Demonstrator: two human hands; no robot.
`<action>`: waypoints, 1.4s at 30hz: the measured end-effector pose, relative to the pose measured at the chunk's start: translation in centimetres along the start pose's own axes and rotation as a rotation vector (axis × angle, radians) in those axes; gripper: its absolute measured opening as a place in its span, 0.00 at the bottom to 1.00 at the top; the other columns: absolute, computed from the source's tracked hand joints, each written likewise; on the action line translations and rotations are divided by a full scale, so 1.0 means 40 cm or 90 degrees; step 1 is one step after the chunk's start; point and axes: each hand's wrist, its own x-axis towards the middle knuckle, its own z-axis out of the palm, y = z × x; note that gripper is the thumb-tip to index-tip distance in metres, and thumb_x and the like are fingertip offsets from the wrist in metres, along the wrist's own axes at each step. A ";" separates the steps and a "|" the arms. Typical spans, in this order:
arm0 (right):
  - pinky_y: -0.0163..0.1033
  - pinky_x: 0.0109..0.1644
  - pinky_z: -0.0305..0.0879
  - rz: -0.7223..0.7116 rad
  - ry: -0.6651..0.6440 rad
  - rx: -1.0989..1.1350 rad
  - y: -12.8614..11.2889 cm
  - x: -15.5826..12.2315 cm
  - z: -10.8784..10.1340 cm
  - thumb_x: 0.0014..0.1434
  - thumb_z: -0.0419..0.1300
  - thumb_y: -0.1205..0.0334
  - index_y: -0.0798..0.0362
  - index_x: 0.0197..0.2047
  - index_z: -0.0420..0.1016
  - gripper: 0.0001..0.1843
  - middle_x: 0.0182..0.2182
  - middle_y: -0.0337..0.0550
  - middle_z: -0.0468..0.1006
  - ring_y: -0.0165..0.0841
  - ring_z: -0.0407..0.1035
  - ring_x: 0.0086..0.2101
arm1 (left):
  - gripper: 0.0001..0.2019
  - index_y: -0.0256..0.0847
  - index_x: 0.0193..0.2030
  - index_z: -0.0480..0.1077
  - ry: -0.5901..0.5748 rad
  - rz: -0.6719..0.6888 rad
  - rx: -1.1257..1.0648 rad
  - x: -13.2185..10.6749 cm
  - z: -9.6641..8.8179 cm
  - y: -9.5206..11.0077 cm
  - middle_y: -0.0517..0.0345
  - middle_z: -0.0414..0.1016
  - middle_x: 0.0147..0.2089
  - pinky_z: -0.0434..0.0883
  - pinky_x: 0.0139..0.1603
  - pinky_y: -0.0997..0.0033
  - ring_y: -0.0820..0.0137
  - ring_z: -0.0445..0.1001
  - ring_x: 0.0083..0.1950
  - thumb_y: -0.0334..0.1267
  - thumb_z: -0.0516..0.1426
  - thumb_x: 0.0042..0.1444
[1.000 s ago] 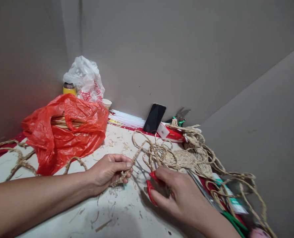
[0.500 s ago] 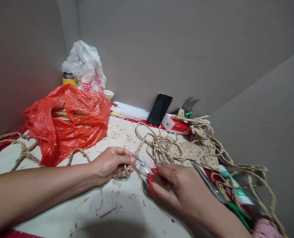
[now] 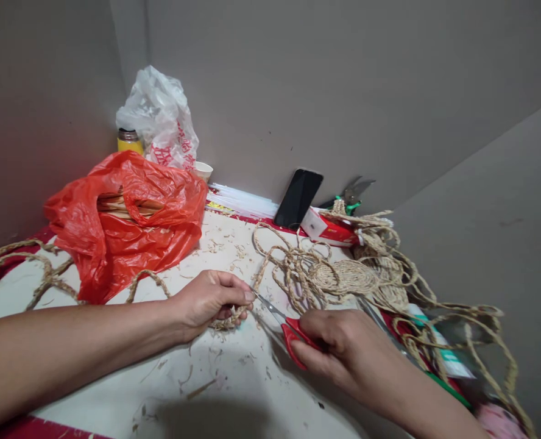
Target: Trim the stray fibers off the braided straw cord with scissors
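Between the thumb and fingers of my left hand (image 3: 215, 302) is a braided straw cord (image 3: 229, 321), part of it hanging below the palm. My right hand (image 3: 343, 341) grips a pair of small scissors (image 3: 293, 335) by the red handles. Their blades look closed, and the tips reach the cord beside my left fingertips. From that spot the cord runs up into a loose tangle of braid (image 3: 293, 268). Flat coiled woven straw (image 3: 343, 277) lies just right of the tangle.
A red plastic bag (image 3: 161, 244) holding dry straw strips stands at the left. Behind it are a white bag (image 3: 158, 116), a yellow jar (image 3: 130, 141) and a paper cup (image 3: 203, 171). A phone (image 3: 298, 198) leans on the wall near pliers (image 3: 353, 192). Straw scraps litter the white tabletop (image 3: 225, 378).
My right hand has drawn slightly right, and the scissor blades have come together from a more open position. My left hand stays almost in place on the cord. The view has shifted slightly.
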 end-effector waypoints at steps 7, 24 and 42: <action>0.35 0.24 0.43 0.047 0.014 -0.006 -0.013 0.006 0.006 0.55 0.55 0.57 0.51 0.18 0.58 0.17 0.15 0.33 0.60 0.25 0.49 0.18 | 0.10 0.34 0.26 0.71 0.003 0.006 0.015 -0.003 0.007 0.003 0.58 0.73 0.23 0.59 0.24 0.75 0.77 0.66 0.21 0.35 0.66 0.37; 0.35 0.23 0.44 0.082 -0.011 0.174 0.001 0.008 0.004 0.55 0.52 0.59 0.51 0.17 0.47 0.19 0.16 0.31 0.50 0.25 0.46 0.19 | 0.10 0.34 0.26 0.71 -0.001 0.007 0.025 -0.009 0.010 0.006 0.59 0.72 0.23 0.57 0.23 0.76 0.78 0.66 0.21 0.36 0.66 0.37; 0.34 0.24 0.47 0.058 0.072 0.056 0.019 0.009 0.008 0.54 0.54 0.60 0.50 0.19 0.53 0.16 0.16 0.33 0.59 0.25 0.53 0.19 | 0.15 0.36 0.37 0.71 0.014 0.008 -0.018 -0.007 0.010 0.008 0.62 0.70 0.24 0.54 0.24 0.75 0.79 0.64 0.21 0.34 0.65 0.39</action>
